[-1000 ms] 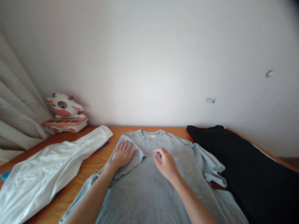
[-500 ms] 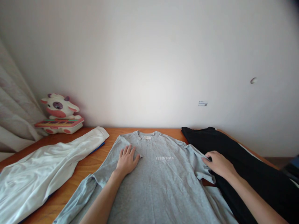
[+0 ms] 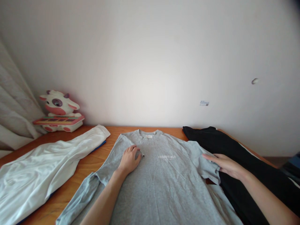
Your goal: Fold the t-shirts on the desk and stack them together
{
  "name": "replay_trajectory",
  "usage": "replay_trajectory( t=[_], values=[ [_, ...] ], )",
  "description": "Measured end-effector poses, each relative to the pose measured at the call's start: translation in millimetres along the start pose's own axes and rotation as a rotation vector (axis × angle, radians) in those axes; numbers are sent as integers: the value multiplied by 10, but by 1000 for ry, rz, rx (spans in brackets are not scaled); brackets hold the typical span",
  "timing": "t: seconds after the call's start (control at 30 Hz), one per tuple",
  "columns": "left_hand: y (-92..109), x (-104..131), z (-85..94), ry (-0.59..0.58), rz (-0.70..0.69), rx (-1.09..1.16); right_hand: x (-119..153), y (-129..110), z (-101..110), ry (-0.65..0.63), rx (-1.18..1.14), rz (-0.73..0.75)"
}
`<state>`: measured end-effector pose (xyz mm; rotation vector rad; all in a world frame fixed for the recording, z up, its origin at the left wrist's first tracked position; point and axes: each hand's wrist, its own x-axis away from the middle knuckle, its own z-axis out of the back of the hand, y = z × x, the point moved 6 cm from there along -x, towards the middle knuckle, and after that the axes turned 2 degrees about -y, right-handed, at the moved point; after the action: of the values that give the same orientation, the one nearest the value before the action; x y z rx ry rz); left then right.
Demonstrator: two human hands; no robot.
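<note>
Across the wooden tabletop (image 3: 93, 162), in the middle, lies the grey T-shirt (image 3: 152, 187), front up, collar at the far end. The left hand (image 3: 130, 161) rests on its turned-in left sleeve (image 3: 119, 151), fingers bent and close together; the right hand (image 3: 225, 164) touches the right sleeve (image 3: 202, 167), one finger along it, though I can't tell whether either hand pinches cloth. A white garment (image 3: 51, 165) and a black garment (image 3: 225, 143) flank the shirt; beyond sits a cow toy (image 3: 59, 106) near the wall (image 3: 150, 62).
</note>
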<state>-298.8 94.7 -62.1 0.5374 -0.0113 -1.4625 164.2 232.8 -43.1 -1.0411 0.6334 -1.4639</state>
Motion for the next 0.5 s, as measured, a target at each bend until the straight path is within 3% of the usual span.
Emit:
replay_trajectory(
  t=[0.1, 0.23, 0.3, 0.4, 0.43, 0.5],
  values=[
    [133, 10, 63, 35, -101, 32, 37, 103, -27, 31, -100, -86],
    [509, 81, 97, 26, -239, 201, 165, -288, -199, 212, -330, 74],
    [716, 130, 44, -40, -235, 375, 318, -568, -482, 93, -391, 145],
    [967, 210, -129, -214, -155, 679, 646, -915, -989, -271, -253, 277],
    [1030, 238, -195, -274, -130, 768, 752, -970, -1099, -327, -163, 340],
    [1104, 282, -305, -353, -91, 916, 901, -965, -1215, -309, 16, 453]
  ],
)
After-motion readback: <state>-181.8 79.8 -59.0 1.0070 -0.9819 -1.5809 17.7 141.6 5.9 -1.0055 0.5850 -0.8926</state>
